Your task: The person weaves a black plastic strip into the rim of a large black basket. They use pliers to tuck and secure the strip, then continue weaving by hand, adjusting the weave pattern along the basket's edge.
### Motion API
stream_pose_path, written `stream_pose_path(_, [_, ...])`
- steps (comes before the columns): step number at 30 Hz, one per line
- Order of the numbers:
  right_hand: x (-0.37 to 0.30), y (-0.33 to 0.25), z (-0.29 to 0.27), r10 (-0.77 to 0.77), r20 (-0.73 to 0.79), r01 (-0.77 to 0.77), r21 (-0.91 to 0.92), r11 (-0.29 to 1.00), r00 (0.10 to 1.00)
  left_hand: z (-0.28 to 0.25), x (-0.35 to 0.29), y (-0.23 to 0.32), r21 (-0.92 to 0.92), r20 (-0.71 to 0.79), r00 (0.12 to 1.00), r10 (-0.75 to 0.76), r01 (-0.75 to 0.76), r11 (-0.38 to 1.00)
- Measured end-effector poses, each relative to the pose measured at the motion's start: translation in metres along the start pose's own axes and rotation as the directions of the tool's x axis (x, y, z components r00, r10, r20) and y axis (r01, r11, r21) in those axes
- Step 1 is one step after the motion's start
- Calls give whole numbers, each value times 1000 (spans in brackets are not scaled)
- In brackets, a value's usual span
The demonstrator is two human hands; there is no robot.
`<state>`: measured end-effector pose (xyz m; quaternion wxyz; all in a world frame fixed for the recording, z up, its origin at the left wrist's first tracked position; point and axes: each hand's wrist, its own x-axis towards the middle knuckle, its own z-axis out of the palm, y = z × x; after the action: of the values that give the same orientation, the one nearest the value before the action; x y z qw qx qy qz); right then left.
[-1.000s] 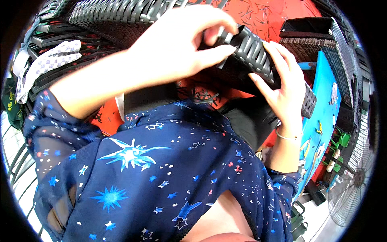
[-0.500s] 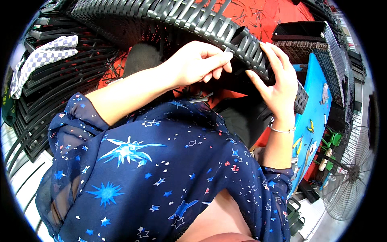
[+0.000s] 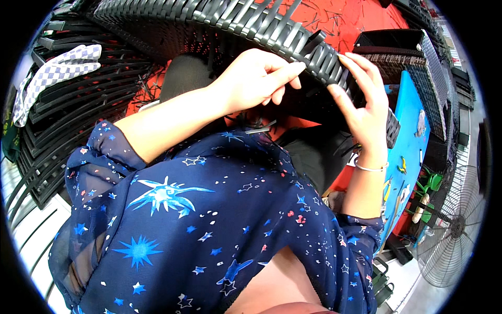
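A curved woven piece (image 3: 209, 18) of flat, glossy black strips arches across in front of the person, over the knees. Its rim is thick and ribbed, each strip folded tightly over the edge, while the wall below is a finer, darker mesh. A few loose strips (image 3: 281, 22) stick up from the rim, and one bends into a small loop beside them.

The left hand (image 3: 256, 81) hangs just inside the rim, wrist level, with the fingers curled in under the extended thumb; whether thumb and fingertips meet or pinch a strip, I cannot tell. The right hand (image 3: 361, 102) is clamped on the rim near its right end, fingers draped over the outer side and thumb pressed to the inner side. Its forearm rises steeply, with a smooth metal bangle (image 3: 371, 168) around the wrist. The two hands are apart, a stretch of ribbed rim between them.

Past the right hand, a smooth blue table (image 3: 410, 118) carries a small yellow-handled tool (image 3: 401, 165) around the middle of its length. A boxy woven basket (image 3: 397, 58) stands beyond the table's far edge. At left, checkered cloth (image 3: 57, 70) drapes over curved black frames (image 3: 78, 123).
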<state>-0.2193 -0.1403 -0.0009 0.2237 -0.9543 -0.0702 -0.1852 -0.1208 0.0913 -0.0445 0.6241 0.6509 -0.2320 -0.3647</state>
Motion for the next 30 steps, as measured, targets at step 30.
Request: stream_pose_path(30, [98,8,-59,-352,536,322,154,934,767,-15,51,-9,913,79,307,949,-404,55])
